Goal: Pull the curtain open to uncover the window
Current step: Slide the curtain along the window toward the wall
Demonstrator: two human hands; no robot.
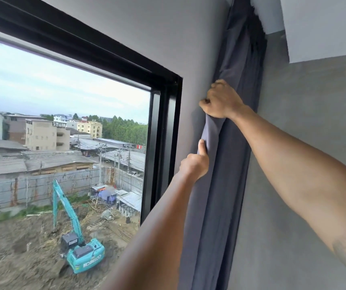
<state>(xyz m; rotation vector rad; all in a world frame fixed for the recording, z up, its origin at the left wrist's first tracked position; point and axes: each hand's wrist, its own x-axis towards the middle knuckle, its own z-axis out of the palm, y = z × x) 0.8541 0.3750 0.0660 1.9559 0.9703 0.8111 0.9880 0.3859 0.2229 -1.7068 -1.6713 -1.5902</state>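
The dark blue-grey curtain (pixel 226 185) hangs bunched in a narrow column in the room's corner, right of the window (pixel 63 126). The window's glass is uncovered inside its black frame (pixel 168 132), showing buildings and a teal excavator outside. My right hand (pixel 220 100) is clenched on the curtain's gathered folds, higher up. My left hand (pixel 195 163) grips the curtain's left edge just below, thumb pressed up along the fabric. A strip of grey wall separates the curtain from the window frame.
A grey concrete side wall (pixel 304 164) stands right behind the curtain on the right. A white ceiling bulkhead (pixel 323 28) overhangs the curtain's top. The grey wall (pixel 147 28) runs above the window.
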